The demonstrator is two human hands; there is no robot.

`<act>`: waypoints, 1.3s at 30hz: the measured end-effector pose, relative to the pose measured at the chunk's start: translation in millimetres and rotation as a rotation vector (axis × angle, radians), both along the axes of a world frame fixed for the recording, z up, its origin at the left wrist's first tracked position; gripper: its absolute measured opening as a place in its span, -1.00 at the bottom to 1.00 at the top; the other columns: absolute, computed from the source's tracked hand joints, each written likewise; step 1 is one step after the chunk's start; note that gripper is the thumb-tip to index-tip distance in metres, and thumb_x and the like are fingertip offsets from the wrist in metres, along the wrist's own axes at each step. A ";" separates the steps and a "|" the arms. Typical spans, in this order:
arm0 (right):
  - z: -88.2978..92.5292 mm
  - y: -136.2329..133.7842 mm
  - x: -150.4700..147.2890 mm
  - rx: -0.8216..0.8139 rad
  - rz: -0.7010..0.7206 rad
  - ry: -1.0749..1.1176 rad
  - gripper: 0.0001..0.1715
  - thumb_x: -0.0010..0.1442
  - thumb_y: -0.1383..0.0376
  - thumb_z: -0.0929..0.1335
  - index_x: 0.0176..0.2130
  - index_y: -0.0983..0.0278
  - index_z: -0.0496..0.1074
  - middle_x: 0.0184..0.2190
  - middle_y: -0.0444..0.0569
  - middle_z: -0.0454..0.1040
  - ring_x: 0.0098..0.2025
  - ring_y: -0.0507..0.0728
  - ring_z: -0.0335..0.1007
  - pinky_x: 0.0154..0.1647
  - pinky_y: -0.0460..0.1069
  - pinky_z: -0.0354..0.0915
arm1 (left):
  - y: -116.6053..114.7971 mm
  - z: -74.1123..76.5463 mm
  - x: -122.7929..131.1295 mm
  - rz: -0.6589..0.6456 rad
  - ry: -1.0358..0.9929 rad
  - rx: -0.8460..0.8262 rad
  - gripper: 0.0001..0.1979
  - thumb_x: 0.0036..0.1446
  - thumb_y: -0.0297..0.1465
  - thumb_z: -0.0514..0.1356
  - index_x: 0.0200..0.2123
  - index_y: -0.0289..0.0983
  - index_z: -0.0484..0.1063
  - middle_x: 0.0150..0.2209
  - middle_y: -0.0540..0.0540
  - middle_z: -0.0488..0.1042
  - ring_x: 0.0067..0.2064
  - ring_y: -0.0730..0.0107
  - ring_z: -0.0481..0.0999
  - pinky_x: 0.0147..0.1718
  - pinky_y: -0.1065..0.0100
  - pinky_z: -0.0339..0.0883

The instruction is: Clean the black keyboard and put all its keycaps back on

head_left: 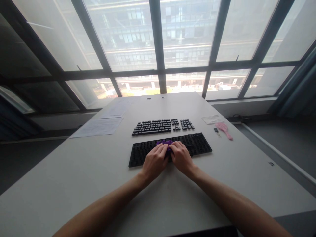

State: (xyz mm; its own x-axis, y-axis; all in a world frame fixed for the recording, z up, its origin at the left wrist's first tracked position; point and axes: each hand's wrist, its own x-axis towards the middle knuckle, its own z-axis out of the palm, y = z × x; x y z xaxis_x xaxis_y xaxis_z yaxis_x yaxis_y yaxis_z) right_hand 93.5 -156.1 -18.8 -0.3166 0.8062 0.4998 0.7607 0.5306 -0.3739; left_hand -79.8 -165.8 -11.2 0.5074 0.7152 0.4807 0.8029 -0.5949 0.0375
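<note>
A crumpled purple cloth point(164, 142) lies on a black keyboard base point(140, 154) whose keycaps are off. My left hand point(155, 160) grips the cloth from the left, its fingers bent over it. From the other side my right hand point(181, 156) pinches the same cloth, the fingertips of both hands nearly meeting. The fingers hide the middle of the base. Just beyond it, loose black keycaps point(154, 127) are laid out in keyboard order, with the number block apart on the right.
To the right on the white table point(74, 177) lie a pink hairbrush point(223, 129), a small black-handled tool point(216, 132) and a thin whitish sheet point(211, 119). Papers point(98, 127) lie at the left edge. A dark object point(209, 231) shows at the bottom edge. Windows stand behind the table.
</note>
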 end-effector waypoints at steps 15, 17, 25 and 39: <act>-14.3 13.2 4.1 -0.136 0.022 -0.094 -0.40 0.32 0.28 0.31 0.29 0.41 0.33 0.38 0.25 0.20 0.43 0.28 0.05 0.44 0.18 -0.02 | 19.8 -32.4 -7.2 0.015 0.108 -0.108 -0.46 0.38 -0.43 -0.05 0.39 -0.40 0.15 0.40 -0.31 0.15 0.44 0.10 0.08 0.38 -0.01 0.08; -15.9 15.4 4.8 -0.135 0.033 -0.102 -0.46 0.33 0.31 0.30 0.25 0.41 0.38 0.35 0.24 0.25 0.41 0.27 0.10 0.43 0.17 0.02 | 20.5 -30.0 -7.1 0.003 0.113 -0.119 -0.48 0.39 -0.42 -0.03 0.36 -0.40 0.21 0.38 -0.31 0.19 0.42 0.09 0.14 0.37 -0.02 0.09; -12.6 10.5 3.3 -0.082 0.025 -0.095 -0.59 0.31 0.46 0.26 0.09 0.35 0.50 0.16 0.15 0.49 0.24 0.19 0.35 0.30 0.06 0.21 | 21.7 -20.5 -7.0 -0.091 0.060 -0.095 -0.57 0.34 -0.54 0.00 0.22 -0.38 0.38 0.25 -0.32 0.40 0.29 0.15 0.40 0.29 0.03 0.28; 0.4 18.3 20.4 0.006 -0.066 0.125 -0.43 0.21 0.54 0.21 0.16 0.33 0.42 0.19 0.12 0.44 0.28 0.18 0.25 0.34 0.08 0.15 | 15.5 -16.3 -1.4 -0.072 -0.059 -0.082 -0.51 0.44 -0.36 -0.04 0.36 -0.36 0.19 0.37 -0.31 0.22 0.42 0.10 0.14 0.36 -0.04 0.14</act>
State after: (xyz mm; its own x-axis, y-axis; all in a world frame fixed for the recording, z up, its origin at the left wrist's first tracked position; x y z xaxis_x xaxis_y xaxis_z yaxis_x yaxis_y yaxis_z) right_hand 113.9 -137.8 -18.5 -0.1976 0.8200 0.5372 0.7418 0.4834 -0.4649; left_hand -81.2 -150.3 -27.5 0.5316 0.7157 0.4529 0.7529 -0.6443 0.1344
